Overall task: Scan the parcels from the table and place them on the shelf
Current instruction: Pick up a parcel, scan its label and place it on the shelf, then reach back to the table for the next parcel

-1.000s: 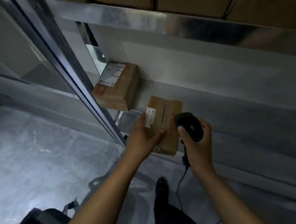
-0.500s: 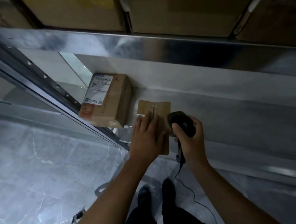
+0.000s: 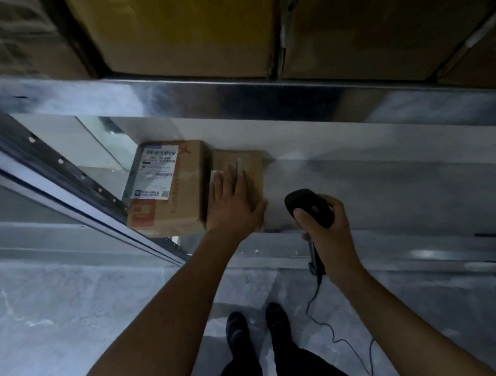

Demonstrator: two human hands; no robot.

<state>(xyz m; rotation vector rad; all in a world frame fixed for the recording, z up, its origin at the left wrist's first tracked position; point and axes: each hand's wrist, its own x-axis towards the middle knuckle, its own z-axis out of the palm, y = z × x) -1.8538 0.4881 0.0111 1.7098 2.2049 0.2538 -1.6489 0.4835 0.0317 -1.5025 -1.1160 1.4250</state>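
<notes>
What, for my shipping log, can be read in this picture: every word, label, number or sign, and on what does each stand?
No text is legible.
On the larger parcel, the white shipping label: barcodes and print, too blurred to read.
Beside it, the red lettering: blurred, unreadable.
On the smaller parcel, a white label mostly covered by the left hand.
On the scanner in the right hand: no markings visible.

Dark trousers (image 3: 283,371), dark shoes (image 3: 236,326)
</notes>
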